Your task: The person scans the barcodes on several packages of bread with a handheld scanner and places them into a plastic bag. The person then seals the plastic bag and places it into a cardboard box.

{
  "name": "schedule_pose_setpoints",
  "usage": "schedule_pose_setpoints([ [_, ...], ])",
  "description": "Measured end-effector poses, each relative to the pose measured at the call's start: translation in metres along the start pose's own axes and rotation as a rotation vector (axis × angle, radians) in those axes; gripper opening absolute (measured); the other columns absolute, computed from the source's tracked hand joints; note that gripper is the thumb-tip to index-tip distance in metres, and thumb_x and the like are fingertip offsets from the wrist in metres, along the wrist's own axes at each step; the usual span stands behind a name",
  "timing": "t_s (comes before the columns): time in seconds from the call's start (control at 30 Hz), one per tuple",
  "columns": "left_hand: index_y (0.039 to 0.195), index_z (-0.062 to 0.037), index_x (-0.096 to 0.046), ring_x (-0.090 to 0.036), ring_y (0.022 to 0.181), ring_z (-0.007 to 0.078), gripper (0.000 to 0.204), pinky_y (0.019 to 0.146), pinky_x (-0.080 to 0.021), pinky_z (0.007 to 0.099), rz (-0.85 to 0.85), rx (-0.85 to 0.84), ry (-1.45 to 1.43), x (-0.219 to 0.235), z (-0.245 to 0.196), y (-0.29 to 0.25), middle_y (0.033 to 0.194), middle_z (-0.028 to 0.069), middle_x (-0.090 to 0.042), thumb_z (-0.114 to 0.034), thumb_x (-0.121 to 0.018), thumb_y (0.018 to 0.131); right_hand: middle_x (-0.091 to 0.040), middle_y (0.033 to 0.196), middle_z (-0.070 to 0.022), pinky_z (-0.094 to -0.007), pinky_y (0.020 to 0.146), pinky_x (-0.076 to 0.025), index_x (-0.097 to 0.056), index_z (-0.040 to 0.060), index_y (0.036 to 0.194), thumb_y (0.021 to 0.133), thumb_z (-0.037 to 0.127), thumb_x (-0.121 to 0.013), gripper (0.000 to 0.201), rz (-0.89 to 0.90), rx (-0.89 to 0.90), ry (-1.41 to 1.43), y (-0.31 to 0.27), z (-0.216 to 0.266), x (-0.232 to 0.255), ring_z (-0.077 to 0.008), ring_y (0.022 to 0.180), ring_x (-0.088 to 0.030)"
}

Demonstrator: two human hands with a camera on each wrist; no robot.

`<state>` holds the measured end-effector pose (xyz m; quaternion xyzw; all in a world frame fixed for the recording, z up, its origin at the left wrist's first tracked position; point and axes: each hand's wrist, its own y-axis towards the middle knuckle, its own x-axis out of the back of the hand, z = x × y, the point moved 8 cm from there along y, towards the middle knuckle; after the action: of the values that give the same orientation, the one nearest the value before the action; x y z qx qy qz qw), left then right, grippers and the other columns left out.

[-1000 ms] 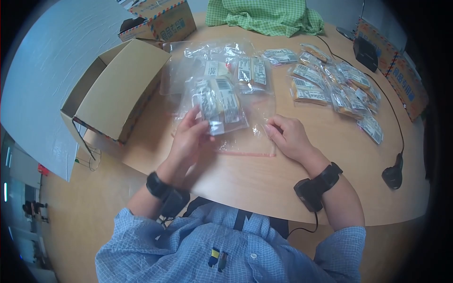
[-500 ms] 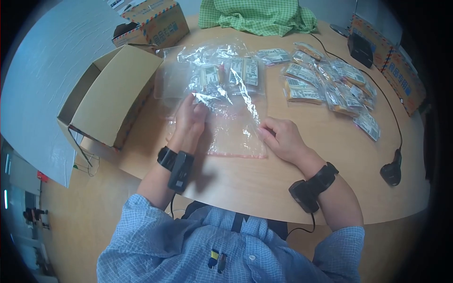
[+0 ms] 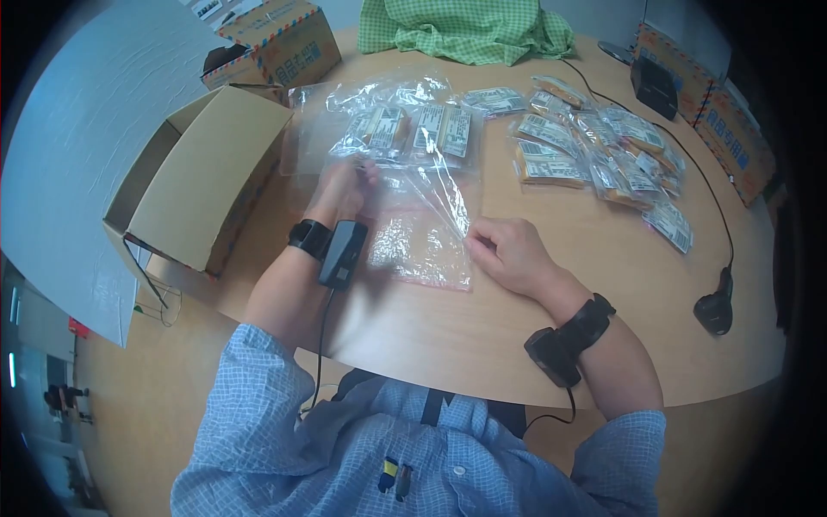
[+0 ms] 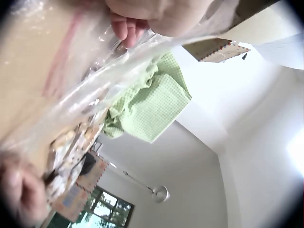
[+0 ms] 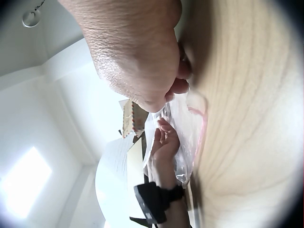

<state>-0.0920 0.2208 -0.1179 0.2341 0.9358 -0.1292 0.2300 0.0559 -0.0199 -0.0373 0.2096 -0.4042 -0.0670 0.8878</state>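
Note:
A large clear plastic bag (image 3: 405,250) with a pink strip along its near edge lies on the table. Two flat packets with white printed labels, the left packet (image 3: 379,127) and the right packet (image 3: 443,131), lie side by side in its far part. My left hand (image 3: 345,183) is at the near edge of the left packet, with the bag's film around its fingers; its fingers are relaxed and bent in the right wrist view. My right hand (image 3: 510,254) pinches the bag's right edge between thumb and fingers, low over the table, pulling a crease in the film.
An open cardboard box (image 3: 207,172) stands at the left, with a printed carton (image 3: 293,52) behind it. Several labelled packets (image 3: 603,155) are piled at the right, near a cable and a black handheld device (image 3: 714,314). A green checked cloth (image 3: 465,30) lies at the back.
The left hand carried a packet forward into the bag and let it lie beside the other; it now reaches farther in. The right hand keeps its pinch on the bag edge.

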Motion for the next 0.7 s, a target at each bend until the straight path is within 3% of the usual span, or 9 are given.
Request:
schedule_pose_setpoints([
  [0.13, 0.091, -0.0012, -0.048, -0.045, 0.059, 0.0147, 0.014, 0.052, -0.041, 0.0277, -0.260, 0.032, 0.140, -0.012, -0.011, -0.026, 0.077, 0.0059, -0.051, -0.014, -0.044, 0.091, -0.059, 0.062, -0.0131, -0.0376, 0.054, -0.046, -0.058, 0.0038, 0.073, 0.079, 0.018, -0.056, 0.016, 0.016, -0.002, -0.002, 0.000, 0.001, -0.001, -0.0301, 0.057, -0.058],
  [0.2, 0.090, -0.0034, -0.048, -0.047, 0.062, 0.0137, 0.013, 0.053, -0.042, 0.0274, 0.034, 0.065, 0.133, -0.002, 0.000, -0.004, 0.084, 0.0064, -0.052, -0.017, -0.050, 0.089, -0.059, 0.062, -0.0131, -0.0376, 0.054, -0.046, -0.058, 0.0039, 0.073, 0.080, 0.018, -0.056, 0.016, 0.004, -0.001, 0.005, 0.000, 0.001, 0.000, -0.0301, 0.057, -0.058],
  [0.23, 0.090, -0.0034, -0.048, -0.047, 0.062, 0.0137, 0.013, 0.053, -0.042, 0.0274, 0.033, 0.071, 0.133, 0.002, 0.003, -0.003, 0.084, 0.0064, -0.052, -0.017, -0.050, 0.089, -0.059, 0.062, -0.0131, -0.0376, 0.054, -0.046, -0.058, 0.0039, 0.073, 0.080, 0.017, -0.056, 0.015, -0.002, 0.009, 0.011, 0.000, 0.001, 0.000, -0.0301, 0.057, -0.058],
  [0.3, 0.091, -0.0038, -0.051, -0.052, 0.078, 0.0172, 0.013, 0.070, -0.044, 0.0301, 0.303, -0.057, -0.103, -0.011, -0.006, -0.007, 0.086, 0.0064, -0.053, -0.015, -0.055, 0.086, -0.059, 0.062, -0.0131, -0.0376, 0.054, -0.046, -0.058, 0.0039, 0.073, 0.080, 0.017, -0.056, 0.015, 0.003, 0.004, 0.012, -0.001, -0.001, -0.001, -0.0301, 0.057, -0.058],
  [0.33, 0.091, -0.0038, -0.051, -0.052, 0.078, 0.0172, 0.013, 0.070, -0.044, 0.0301, 0.300, -0.059, -0.104, -0.022, -0.007, -0.014, 0.086, 0.0064, -0.053, -0.015, -0.055, 0.086, -0.058, 0.062, -0.0131, -0.0376, 0.054, -0.046, -0.058, 0.0039, 0.073, 0.080, 0.017, -0.056, 0.015, 0.006, 0.004, 0.010, 0.000, 0.000, -0.001, -0.0301, 0.057, -0.058],
  [0.4, 0.109, -0.0012, -0.051, -0.052, 0.088, 0.0168, 0.028, 0.079, -0.043, 0.0299, -0.140, -0.261, 0.165, -0.026, -0.025, -0.034, 0.097, 0.0065, -0.055, -0.016, -0.056, 0.086, -0.058, 0.062, -0.0131, -0.0376, 0.054, -0.046, -0.058, 0.0039, 0.073, 0.080, 0.017, -0.056, 0.015, 0.002, 0.010, 0.010, 0.000, -0.001, -0.002, -0.0300, 0.057, -0.058],
  [0.5, 0.122, 0.0011, -0.044, -0.052, 0.093, 0.0167, 0.041, 0.083, -0.042, 0.0310, -0.092, -0.273, 0.335, -0.031, -0.028, -0.040, 0.103, 0.0078, -0.055, -0.016, -0.056, 0.086, -0.059, 0.062, -0.0130, -0.0375, 0.054, -0.046, -0.058, 0.0037, 0.073, 0.080, 0.017, -0.056, 0.015, -0.007, 0.016, 0.004, 0.000, 0.000, 0.000, -0.0300, 0.057, -0.058],
  [0.6, 0.122, 0.0027, -0.045, -0.049, 0.107, 0.0209, 0.042, 0.090, -0.040, 0.0296, 0.022, -0.253, 0.558, -0.032, -0.017, -0.052, 0.119, 0.0143, -0.050, -0.014, -0.054, 0.085, -0.059, 0.062, -0.0128, -0.0375, 0.054, -0.045, -0.058, 0.0037, 0.073, 0.080, 0.017, -0.056, 0.015, -0.009, 0.016, 0.001, -0.001, 0.000, 0.000, -0.0299, 0.057, -0.058],
  [0.7, 0.119, 0.0051, -0.047, -0.050, 0.109, 0.0229, 0.041, 0.091, -0.040, 0.0301, 0.000, -0.344, 0.733, -0.045, -0.020, -0.076, 0.116, 0.0165, -0.052, -0.015, -0.054, 0.084, -0.058, 0.062, -0.0127, -0.0375, 0.054, -0.045, -0.058, 0.0036, 0.073, 0.080, 0.017, -0.056, 0.015, 0.002, 0.011, 0.004, 0.000, 0.000, -0.001, -0.0299, 0.057, -0.058],
])
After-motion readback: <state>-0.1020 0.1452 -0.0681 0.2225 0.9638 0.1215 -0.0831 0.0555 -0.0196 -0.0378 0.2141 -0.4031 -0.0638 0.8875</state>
